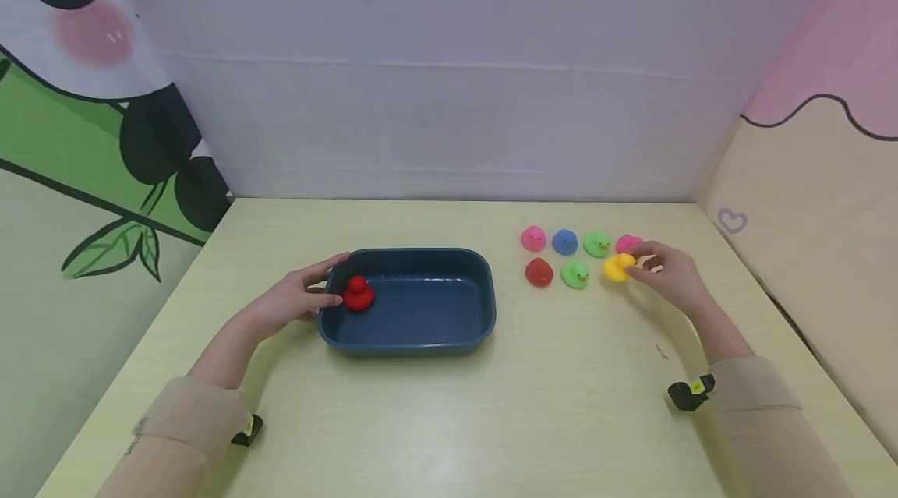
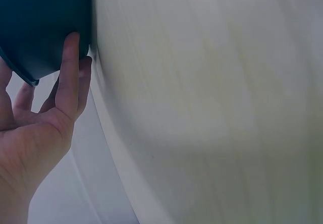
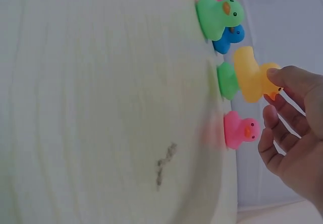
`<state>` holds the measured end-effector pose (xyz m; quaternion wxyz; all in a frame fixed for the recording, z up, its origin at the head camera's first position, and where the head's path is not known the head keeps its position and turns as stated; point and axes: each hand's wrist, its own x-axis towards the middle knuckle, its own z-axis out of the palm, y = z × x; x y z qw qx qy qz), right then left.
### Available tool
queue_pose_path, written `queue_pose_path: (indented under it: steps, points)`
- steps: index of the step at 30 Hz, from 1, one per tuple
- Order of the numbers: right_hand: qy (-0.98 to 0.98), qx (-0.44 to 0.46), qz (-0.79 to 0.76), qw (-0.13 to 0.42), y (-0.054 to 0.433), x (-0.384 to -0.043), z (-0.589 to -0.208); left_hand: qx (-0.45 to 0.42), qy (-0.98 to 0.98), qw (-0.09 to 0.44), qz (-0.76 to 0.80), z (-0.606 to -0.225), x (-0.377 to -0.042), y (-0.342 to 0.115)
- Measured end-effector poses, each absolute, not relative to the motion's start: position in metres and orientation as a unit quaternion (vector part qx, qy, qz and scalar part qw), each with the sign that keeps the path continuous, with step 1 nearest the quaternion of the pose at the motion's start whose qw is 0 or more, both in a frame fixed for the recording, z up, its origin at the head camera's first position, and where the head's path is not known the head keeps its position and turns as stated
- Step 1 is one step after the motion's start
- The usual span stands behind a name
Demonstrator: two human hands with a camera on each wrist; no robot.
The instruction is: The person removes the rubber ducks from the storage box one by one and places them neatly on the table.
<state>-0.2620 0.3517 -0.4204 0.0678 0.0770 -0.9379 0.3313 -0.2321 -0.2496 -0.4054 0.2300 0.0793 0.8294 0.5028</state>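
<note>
A yellow rubber duck (image 1: 616, 268) is pinched by the head between the thumb and fingers of my right hand (image 1: 666, 273). In the right wrist view the yellow duck (image 3: 248, 77) hangs above the table, in front of a green duck (image 3: 228, 81). My left hand (image 1: 291, 299) holds the left end of a dark blue tray (image 1: 421, 346), thumb over the rim and fingers against the outer wall. Inside the tray, near that thumb, sits a red duck (image 1: 358, 295). The left wrist view shows the fingers on the tray's side (image 2: 45, 27).
Two rows of ducks stand right of the tray: pink (image 1: 533, 238), blue (image 1: 564, 241), green (image 1: 597, 244) and another pink (image 1: 627, 242) behind; red (image 1: 539, 272) and green (image 1: 574, 273) in front. A pale wall (image 1: 449, 132) rises behind the table (image 1: 449, 420).
</note>
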Motion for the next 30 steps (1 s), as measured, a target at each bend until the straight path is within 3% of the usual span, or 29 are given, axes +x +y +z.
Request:
queue_pose_path:
  steps: [9, 19, 30]
  points:
    - [-0.941, 0.041, 0.337, -0.002, 0.346, -0.265, -0.428, 0.077, 0.824, 0.234, 0.51, -0.406, -0.233, -0.25]
    - [-0.943, 0.031, 0.33, -0.035, 0.344, -0.263, -0.428, 0.077, 0.825, 0.233, 0.509, -0.406, -0.232, -0.25]
    - [-0.945, 0.131, 0.299, -0.009, 0.354, -0.266, -0.416, 0.078, 0.824, 0.232, 0.512, -0.407, -0.232, -0.251]
